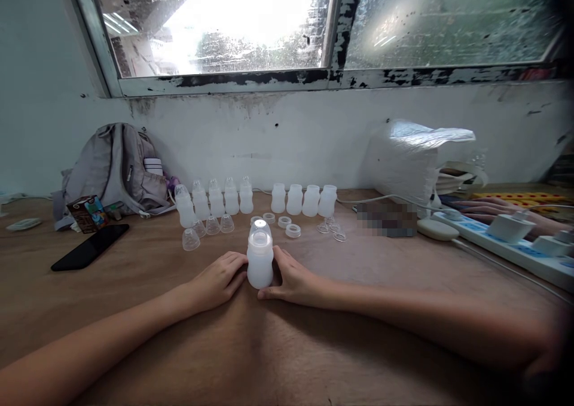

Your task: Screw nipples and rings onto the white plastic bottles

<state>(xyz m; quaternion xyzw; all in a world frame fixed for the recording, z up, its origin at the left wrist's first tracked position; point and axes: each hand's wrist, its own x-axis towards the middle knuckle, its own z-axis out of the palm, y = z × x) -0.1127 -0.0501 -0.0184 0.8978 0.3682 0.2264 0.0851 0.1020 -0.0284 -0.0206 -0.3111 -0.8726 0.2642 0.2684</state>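
Note:
A frosted white baby bottle (260, 267) with a clear domed cap stands upright on the wooden table (278, 358) in front of me. My left hand (219, 280) is closed against its left side, fingertips at the bottle. From the right, my right hand (298, 279) curls around it, thumb low at the front and fingers partly hidden behind. Just beyond lie several white collar rings (293, 231). Clear domed caps (191, 240) stand to the left of these, and thin clear rings (339, 237) lie to the right.
Along the wall stand several capped bottles (216, 200) and several uncapped bottles (311, 201). A grey backpack (112, 173), small carton (87, 213) and black phone (91, 248) are at left. A white bag (406, 161), power strip (515, 247) and another person's hand (488, 207) are at right.

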